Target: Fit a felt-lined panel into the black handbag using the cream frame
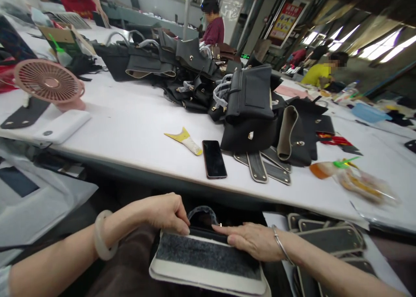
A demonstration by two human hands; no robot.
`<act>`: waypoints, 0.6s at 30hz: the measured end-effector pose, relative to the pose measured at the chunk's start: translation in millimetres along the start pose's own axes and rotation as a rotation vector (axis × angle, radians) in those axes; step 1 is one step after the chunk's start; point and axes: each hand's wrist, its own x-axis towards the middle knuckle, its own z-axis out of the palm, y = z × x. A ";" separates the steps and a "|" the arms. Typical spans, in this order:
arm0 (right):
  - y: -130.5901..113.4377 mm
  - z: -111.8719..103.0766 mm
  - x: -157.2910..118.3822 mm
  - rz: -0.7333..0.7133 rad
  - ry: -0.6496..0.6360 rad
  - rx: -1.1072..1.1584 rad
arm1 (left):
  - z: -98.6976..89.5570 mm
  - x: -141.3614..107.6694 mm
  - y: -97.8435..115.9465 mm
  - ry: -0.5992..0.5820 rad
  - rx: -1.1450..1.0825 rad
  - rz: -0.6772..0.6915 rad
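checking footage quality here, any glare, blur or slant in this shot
Head view: upper-right windows washed out white; head view: clear bag at right looks blurred, phone sharper; head view: left hand and right hand fairly clear, table edge slanting.

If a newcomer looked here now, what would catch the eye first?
Probably the heap of black bags in the middle of the white table. Then perhaps the pink fan at the table's left; at bottom centre, the left hand and right hand touch a dark-and-pale piece.
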 end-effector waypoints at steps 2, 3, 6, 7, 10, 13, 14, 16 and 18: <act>8.3 2.9 -2.9 0.000 0.055 0.035 | 1.2 2.1 -1.0 0.006 0.031 -0.010; 9.8 4.5 -2.1 -0.009 0.098 0.064 | 1.5 3.4 -1.9 0.006 0.044 -0.016; 2.2 8.6 7.4 -0.018 0.204 0.158 | 1.5 6.5 -3.4 0.002 0.080 -0.032; -3.7 9.3 12.0 -0.001 0.206 0.175 | 1.7 7.1 -2.9 0.005 0.095 -0.036; -21.1 8.5 26.3 0.097 0.202 0.338 | 4.8 6.8 2.7 0.021 0.158 -0.039; -18.8 5.3 34.0 0.127 0.337 0.724 | 16.5 2.8 14.8 0.211 0.287 -0.010; -11.3 5.8 33.6 0.115 0.411 0.842 | 23.2 0.7 20.4 0.305 0.316 0.026; 11.1 14.5 28.4 0.095 0.595 1.027 | 40.9 -3.5 33.5 0.441 0.312 0.139; 35.8 38.9 20.7 0.110 0.849 1.239 | 63.3 -6.0 48.1 0.461 0.284 0.247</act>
